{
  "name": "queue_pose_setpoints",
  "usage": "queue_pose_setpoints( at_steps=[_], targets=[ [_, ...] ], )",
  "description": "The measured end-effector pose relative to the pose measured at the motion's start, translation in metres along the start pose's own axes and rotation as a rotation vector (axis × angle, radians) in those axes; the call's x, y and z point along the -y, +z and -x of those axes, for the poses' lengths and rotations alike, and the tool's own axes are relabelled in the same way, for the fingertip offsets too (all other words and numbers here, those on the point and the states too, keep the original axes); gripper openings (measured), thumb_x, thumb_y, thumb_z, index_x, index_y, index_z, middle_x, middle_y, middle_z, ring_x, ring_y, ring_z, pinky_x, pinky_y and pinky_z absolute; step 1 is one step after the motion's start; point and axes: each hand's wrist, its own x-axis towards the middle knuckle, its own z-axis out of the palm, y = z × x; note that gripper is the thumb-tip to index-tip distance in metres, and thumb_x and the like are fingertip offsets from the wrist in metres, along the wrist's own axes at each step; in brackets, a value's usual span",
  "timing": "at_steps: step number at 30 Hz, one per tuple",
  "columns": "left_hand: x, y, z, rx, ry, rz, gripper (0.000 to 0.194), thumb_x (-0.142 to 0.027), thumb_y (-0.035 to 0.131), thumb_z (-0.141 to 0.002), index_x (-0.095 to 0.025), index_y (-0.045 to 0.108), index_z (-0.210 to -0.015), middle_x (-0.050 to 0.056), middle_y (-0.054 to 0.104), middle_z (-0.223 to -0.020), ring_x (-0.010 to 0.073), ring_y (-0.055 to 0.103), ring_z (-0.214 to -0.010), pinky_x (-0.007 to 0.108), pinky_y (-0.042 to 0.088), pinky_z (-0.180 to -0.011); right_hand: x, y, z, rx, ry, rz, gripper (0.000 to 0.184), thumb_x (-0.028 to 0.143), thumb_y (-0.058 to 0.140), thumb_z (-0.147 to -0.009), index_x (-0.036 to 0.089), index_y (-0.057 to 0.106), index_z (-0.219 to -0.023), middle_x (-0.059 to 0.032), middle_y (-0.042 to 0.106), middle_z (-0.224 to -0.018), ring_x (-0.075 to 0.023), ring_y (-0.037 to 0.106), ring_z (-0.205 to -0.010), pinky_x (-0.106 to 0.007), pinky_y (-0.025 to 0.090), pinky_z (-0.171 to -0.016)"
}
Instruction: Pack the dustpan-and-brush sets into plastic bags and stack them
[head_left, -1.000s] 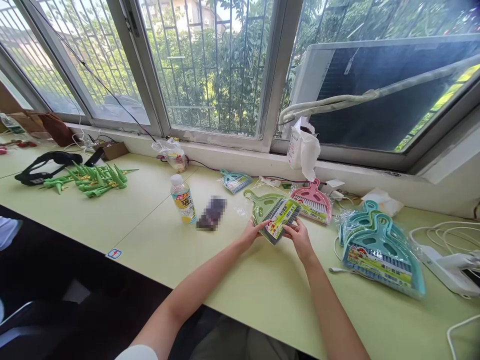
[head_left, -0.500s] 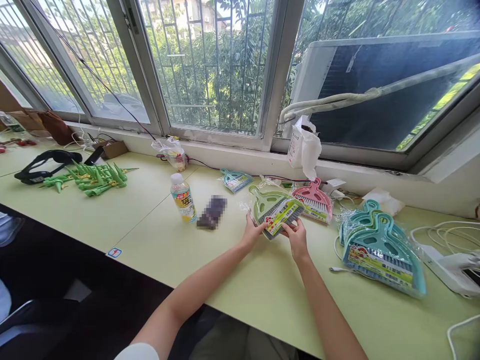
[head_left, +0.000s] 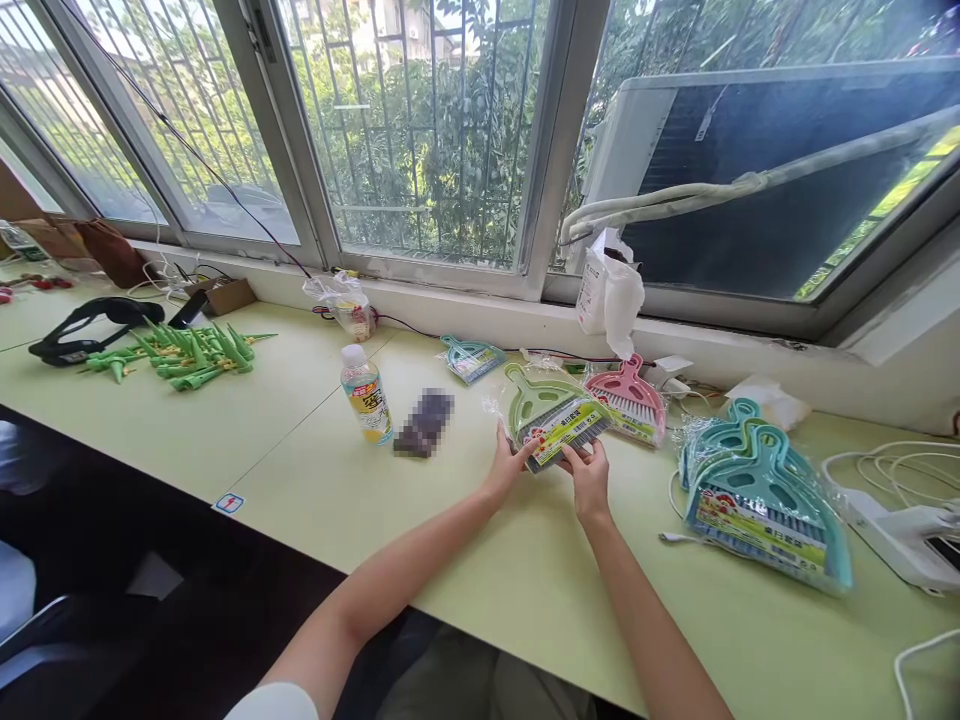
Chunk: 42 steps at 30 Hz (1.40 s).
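Note:
Between my two hands is a green dustpan and brush set in clear plastic wrap, with a yellow-green label across its dark bristles. My left hand grips its left lower side, thumb on the front. My right hand pinches the lower right edge near the bristles. The set tilts, its handle pointing up and to the left. Just behind it on the right lies a wrapped pink dustpan set. A small blue dustpan set lies farther back, and a stack of blue and green sets is to the right.
Left of my hands stand a drink bottle and a blurred dark flat object. Green pointed pieces are heaped at the far left beside a black headset. A white power strip with cables lies at the right edge.
The green dustpan set has turned slightly, its handle swinging right and its label becoming more level. Both hands have kept hold of it throughout.

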Motion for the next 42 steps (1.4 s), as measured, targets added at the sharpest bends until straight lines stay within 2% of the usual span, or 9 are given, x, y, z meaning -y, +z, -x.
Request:
queue_pose_setpoints(
  at_steps=[3, 9, 17, 24, 26, 30, 32, 38, 42],
  targets=[
    [0.001, 0.001, -0.003, 0.055, -0.123, 0.022, 0.058, -0.053, 0.057, -0.080, -0.019, 0.044, -0.125, 0.015, 0.060, -0.123, 0.0265, 0.066, -0.093, 0.040, 0.056, -0.073, 0.003, -0.001, 0.000, 0.006, -0.001, -0.013, 0.055, 0.037, 0.076, -0.060, 0.021, 0.050, -0.106, -0.0035, 0.069, -0.090, -0.0216, 0.067, -0.085, -0.042, 0.058, -0.079],
    [0.002, -0.005, -0.010, -0.043, -0.204, -0.042, 0.034, -0.035, 0.057, -0.084, -0.014, 0.055, -0.109, 0.011, 0.069, -0.103, 0.0231, 0.066, -0.090, 0.036, 0.055, -0.078, 0.006, -0.005, -0.003, 0.095, 0.030, -0.011, 0.054, 0.036, 0.077, -0.060, 0.022, 0.052, -0.105, -0.0040, 0.070, -0.090, -0.0226, 0.067, -0.085, -0.042, 0.058, -0.077],
    [-0.010, -0.002, -0.001, 0.178, -0.167, -0.117, 0.049, -0.045, 0.065, -0.077, -0.012, 0.057, -0.112, 0.014, 0.069, -0.104, 0.0238, 0.068, -0.085, 0.040, 0.056, -0.076, 0.016, -0.020, -0.012, 0.170, 0.077, -0.018, 0.058, 0.036, 0.080, -0.057, 0.021, 0.053, -0.106, -0.0041, 0.071, -0.089, -0.0225, 0.068, -0.078, -0.042, 0.058, -0.075],
    [-0.001, 0.007, 0.010, 0.342, -0.268, -0.067, 0.053, -0.046, 0.064, -0.078, -0.017, 0.054, -0.122, 0.014, 0.062, -0.121, 0.0257, 0.068, -0.094, 0.036, 0.055, -0.076, 0.011, -0.014, -0.009, 0.089, 0.045, -0.052, 0.050, 0.034, 0.078, -0.059, 0.022, 0.053, -0.101, -0.0028, 0.070, -0.089, -0.0217, 0.068, -0.080, -0.038, 0.058, -0.075],
    [0.003, 0.009, 0.008, 0.333, -0.261, -0.023, 0.051, -0.045, 0.065, -0.078, -0.018, 0.054, -0.120, 0.014, 0.061, -0.123, 0.0272, 0.065, -0.100, 0.037, 0.055, -0.077, 0.011, -0.013, -0.009, 0.077, 0.040, -0.051, 0.049, 0.034, 0.077, -0.059, 0.022, 0.053, -0.101, -0.0027, 0.069, -0.089, -0.0213, 0.068, -0.080, -0.038, 0.058, -0.074],
    [0.006, 0.004, -0.002, 0.103, -0.130, -0.002, 0.047, -0.040, 0.067, -0.075, -0.019, 0.054, -0.115, 0.012, 0.063, -0.119, 0.0274, 0.062, -0.105, 0.040, 0.055, -0.081, 0.010, -0.013, -0.009, 0.095, 0.058, -0.035, 0.053, 0.033, 0.077, -0.060, 0.023, 0.053, -0.105, -0.0028, 0.070, -0.089, -0.0207, 0.068, -0.080, -0.038, 0.058, -0.076],
    [0.004, -0.001, -0.005, 0.051, -0.079, -0.043, 0.047, -0.038, 0.071, -0.072, -0.020, 0.054, -0.112, 0.010, 0.065, -0.115, 0.0264, 0.063, -0.101, 0.040, 0.055, -0.080, 0.010, -0.013, -0.009, 0.111, 0.072, -0.016, 0.053, 0.033, 0.077, -0.060, 0.023, 0.053, -0.106, -0.0028, 0.070, -0.088, -0.0209, 0.068, -0.080, -0.038, 0.058, -0.075],
    [-0.004, -0.004, 0.000, 0.156, -0.042, -0.179, 0.057, -0.042, 0.071, -0.071, -0.021, 0.048, -0.118, 0.009, 0.065, -0.115, 0.0264, 0.063, -0.099, 0.041, 0.056, -0.075, 0.012, -0.013, -0.010, 0.094, 0.097, -0.011, 0.052, 0.035, 0.076, -0.058, 0.023, 0.054, -0.103, -0.0024, 0.070, -0.086, -0.0218, 0.068, -0.076, -0.038, 0.059, -0.071],
    [-0.007, -0.002, 0.003, 0.162, -0.048, -0.210, 0.060, -0.042, 0.071, -0.072, -0.022, 0.044, -0.122, 0.010, 0.062, -0.118, 0.0251, 0.064, -0.096, 0.040, 0.056, -0.074, 0.013, -0.014, -0.011, 0.112, 0.113, -0.006, 0.057, 0.035, 0.080, -0.055, 0.023, 0.054, -0.103, -0.0026, 0.070, -0.085, -0.0213, 0.068, -0.076, -0.037, 0.059, -0.070]
  ],
)
